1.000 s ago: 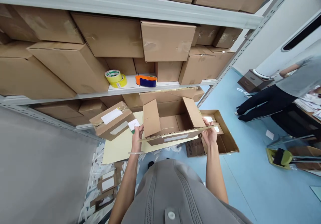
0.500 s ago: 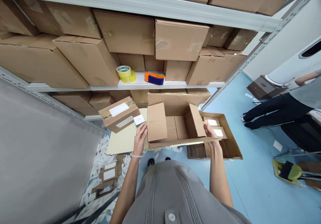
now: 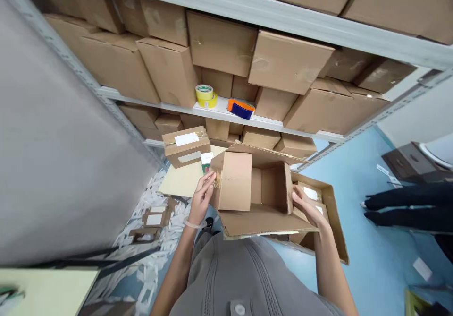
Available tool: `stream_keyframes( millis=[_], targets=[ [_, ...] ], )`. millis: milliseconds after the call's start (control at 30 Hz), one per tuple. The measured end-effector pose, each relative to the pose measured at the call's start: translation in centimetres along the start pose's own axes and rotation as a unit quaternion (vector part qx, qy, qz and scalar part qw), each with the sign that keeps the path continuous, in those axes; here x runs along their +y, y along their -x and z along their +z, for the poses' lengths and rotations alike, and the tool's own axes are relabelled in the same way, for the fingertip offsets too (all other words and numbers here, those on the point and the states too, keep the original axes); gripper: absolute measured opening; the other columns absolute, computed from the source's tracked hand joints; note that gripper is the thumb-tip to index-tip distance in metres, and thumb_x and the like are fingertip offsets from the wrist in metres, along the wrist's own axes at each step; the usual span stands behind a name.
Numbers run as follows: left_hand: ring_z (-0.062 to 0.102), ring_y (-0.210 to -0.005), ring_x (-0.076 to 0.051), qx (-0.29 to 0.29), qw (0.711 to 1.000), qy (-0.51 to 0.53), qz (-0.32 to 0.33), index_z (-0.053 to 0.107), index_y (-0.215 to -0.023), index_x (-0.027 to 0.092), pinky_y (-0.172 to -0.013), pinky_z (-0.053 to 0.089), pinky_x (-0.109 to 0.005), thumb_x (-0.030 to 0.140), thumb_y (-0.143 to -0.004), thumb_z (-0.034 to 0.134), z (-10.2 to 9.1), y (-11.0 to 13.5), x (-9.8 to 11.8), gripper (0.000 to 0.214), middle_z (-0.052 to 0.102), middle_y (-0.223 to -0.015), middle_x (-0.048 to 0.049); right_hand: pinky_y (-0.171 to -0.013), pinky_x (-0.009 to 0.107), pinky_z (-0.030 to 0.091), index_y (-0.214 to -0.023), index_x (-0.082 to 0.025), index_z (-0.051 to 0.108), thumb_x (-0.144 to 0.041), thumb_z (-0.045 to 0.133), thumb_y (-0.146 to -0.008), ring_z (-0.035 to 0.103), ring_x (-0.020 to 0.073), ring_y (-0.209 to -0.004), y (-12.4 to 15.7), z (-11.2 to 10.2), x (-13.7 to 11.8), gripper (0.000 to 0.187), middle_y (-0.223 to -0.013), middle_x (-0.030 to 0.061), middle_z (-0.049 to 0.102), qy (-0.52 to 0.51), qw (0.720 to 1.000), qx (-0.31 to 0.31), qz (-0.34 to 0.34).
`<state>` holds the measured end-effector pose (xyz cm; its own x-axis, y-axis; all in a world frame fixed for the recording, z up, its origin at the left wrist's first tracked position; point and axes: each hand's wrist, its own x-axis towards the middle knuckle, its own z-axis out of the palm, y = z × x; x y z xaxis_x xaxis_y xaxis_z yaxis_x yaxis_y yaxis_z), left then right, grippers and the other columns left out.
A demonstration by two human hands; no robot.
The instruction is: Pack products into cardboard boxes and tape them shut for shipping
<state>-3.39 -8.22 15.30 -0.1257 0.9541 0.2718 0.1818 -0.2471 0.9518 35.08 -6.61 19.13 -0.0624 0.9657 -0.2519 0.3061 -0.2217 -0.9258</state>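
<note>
An open cardboard box (image 3: 271, 219), with its flaps spread, is held level in front of my body, and I see no contents inside. My left hand (image 3: 203, 195) grips its left side, fingers together on the cardboard. At the opposite end, my right hand (image 3: 307, 206) has hold of the right side, the thumb near the inner edge. Just beyond my left hand stand a small white-and-green carton (image 3: 207, 161) and a taped box with white labels (image 3: 187, 147), both on a cream tabletop (image 3: 180, 178).
Shelving packed with cardboard boxes (image 3: 221, 39) rises ahead. Yellow tape rolls (image 3: 205, 96) and an orange-and-blue tape dispenser (image 3: 241, 108) lie on a shelf. A larger carton (image 3: 332, 207) holding labelled boxes is at right. Paper scraps (image 3: 148, 254) litter the floor; a person's legs (image 3: 406, 207) are farther right.
My view has swung left, bringing another cream tabletop in at the lower left. Both hands still hold the box, now tilted, with its near flap spread wider toward me.
</note>
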Motion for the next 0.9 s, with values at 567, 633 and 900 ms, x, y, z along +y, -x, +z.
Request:
stream_keyframes(
  millis=[567,633,900],
  targets=[
    [0.044,-0.142,-0.027,0.432,0.888,-0.065,-0.146,0.063,-0.136,0.019,-0.123,0.028,-0.041,0.067,-0.093,0.044,-8.1,19.0,2.7,0.067,0.053,-0.149,-0.009,-0.109,0.047,0.044,-0.138,-0.027,0.039,-0.065,0.073,-0.074,0.052,0.0326,-0.133,-7.8,17.8,-5.2,0.082,-0.144,0.015,0.051,0.117,0.881,-0.45,-0.088],
    [0.043,-0.142,-0.027,0.488,0.854,-0.063,-0.171,0.064,-0.134,0.019,-0.124,0.027,-0.04,0.07,-0.091,0.044,-8.7,21.8,2.8,0.069,0.054,-0.148,-0.0083,-0.108,0.047,0.045,-0.141,-0.027,0.038,-0.062,0.076,-0.073,0.053,0.0322,-0.131,-7.2,21.3,-5.8,0.085,-0.146,0.0152,0.05,0.126,0.859,-0.487,-0.095],
    [0.043,-0.141,-0.033,0.599,0.757,-0.004,-0.26,0.069,-0.124,0.017,-0.124,0.027,-0.044,0.081,-0.078,0.048,-11.9,31.8,0.2,0.081,0.063,-0.138,-0.0108,-0.104,0.047,0.05,-0.139,-0.027,0.04,-0.058,0.082,-0.065,0.059,0.0305,-0.123,-3.2,33.9,-6.2,0.091,-0.145,0.0151,0.05,0.155,0.789,-0.578,-0.138]
  ],
)
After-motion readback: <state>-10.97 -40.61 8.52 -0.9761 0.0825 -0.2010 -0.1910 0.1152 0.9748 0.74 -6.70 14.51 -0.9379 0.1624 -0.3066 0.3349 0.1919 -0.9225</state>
